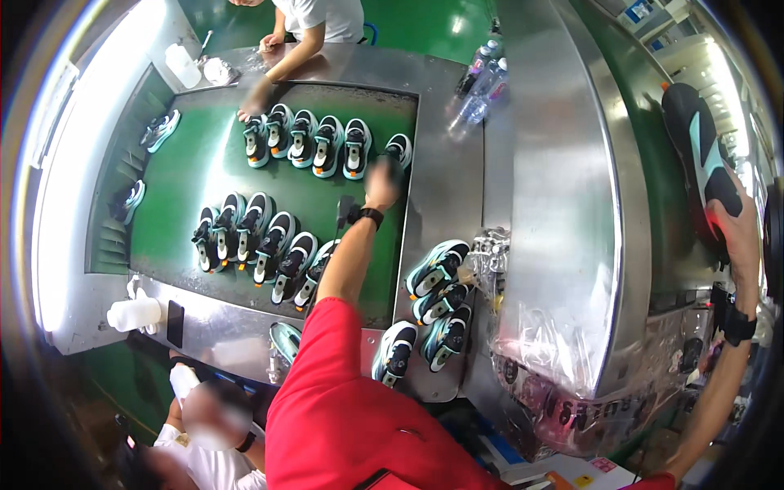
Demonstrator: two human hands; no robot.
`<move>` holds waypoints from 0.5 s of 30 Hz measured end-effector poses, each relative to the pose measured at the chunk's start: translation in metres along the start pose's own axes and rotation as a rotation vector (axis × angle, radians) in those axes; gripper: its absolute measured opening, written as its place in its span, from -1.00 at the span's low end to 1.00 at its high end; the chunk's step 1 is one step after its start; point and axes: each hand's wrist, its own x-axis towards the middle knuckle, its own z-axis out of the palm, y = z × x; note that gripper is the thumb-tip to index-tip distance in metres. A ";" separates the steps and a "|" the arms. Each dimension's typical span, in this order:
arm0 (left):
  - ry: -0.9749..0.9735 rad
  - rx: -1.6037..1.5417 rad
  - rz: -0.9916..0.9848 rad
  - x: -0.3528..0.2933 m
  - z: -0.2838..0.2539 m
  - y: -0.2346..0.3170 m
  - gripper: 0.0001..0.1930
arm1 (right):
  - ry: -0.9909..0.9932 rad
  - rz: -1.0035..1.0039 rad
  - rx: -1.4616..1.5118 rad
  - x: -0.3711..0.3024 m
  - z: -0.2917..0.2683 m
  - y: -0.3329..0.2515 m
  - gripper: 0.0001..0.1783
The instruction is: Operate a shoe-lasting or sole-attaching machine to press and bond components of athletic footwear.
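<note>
My left hand (pixel 381 189) reaches over the green belt at the near end of the far row, with a black band on its wrist. A black and white sneaker (pixel 398 149) stands right beyond its fingers, which are smeared, so I cannot tell whether they grip it. At the far right, my right hand (pixel 737 222) is closed around the heel of another sneaker (pixel 692 135). That shoe is raised with its black and teal sole showing. Several matching sneakers (pixel 328 147) form a far row, and several more (pixel 276 247) a near row.
Loose sneakers (pixel 441 269) lie on the metal edge by the belt (pixel 180 212). Plastic bottles (pixel 482 90) stand at the back. A tall metal housing (pixel 555 204) separates my arms. One co-worker (pixel 318 24) reaches toward the far row; another (pixel 212 441) sits at lower left.
</note>
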 end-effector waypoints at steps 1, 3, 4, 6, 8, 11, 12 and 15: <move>-0.004 -0.058 0.006 -0.011 0.001 0.002 -0.35 | -0.022 0.060 -0.032 0.002 -0.002 0.003 -0.32; -0.042 -0.143 0.024 -0.046 -0.001 0.011 -0.33 | 0.097 -0.112 -0.059 0.003 0.013 0.011 -0.31; -0.076 -0.165 0.036 -0.071 -0.006 0.016 -0.31 | 0.205 -0.302 -0.087 0.003 0.024 0.016 -0.30; -0.225 -0.663 -0.260 -0.123 -0.005 -0.052 -0.29 | 0.412 -0.588 -0.237 -0.021 0.014 -0.020 -0.27; -0.389 -0.782 -0.048 -0.178 -0.022 0.077 -0.60 | 0.450 -0.460 -0.228 -0.050 0.005 -0.002 -0.15; -0.754 -0.952 -0.360 -0.254 -0.112 0.214 -0.72 | 0.560 -0.515 -0.157 -0.104 -0.011 0.006 -0.05; -0.989 -0.699 -0.141 -0.268 -0.132 0.244 -0.63 | 0.596 -0.531 -0.145 -0.128 -0.018 0.009 -0.03; -1.473 -1.400 -0.360 -0.318 -0.154 0.344 -0.27 | 0.713 -0.583 -0.326 -0.220 -0.029 0.021 -0.04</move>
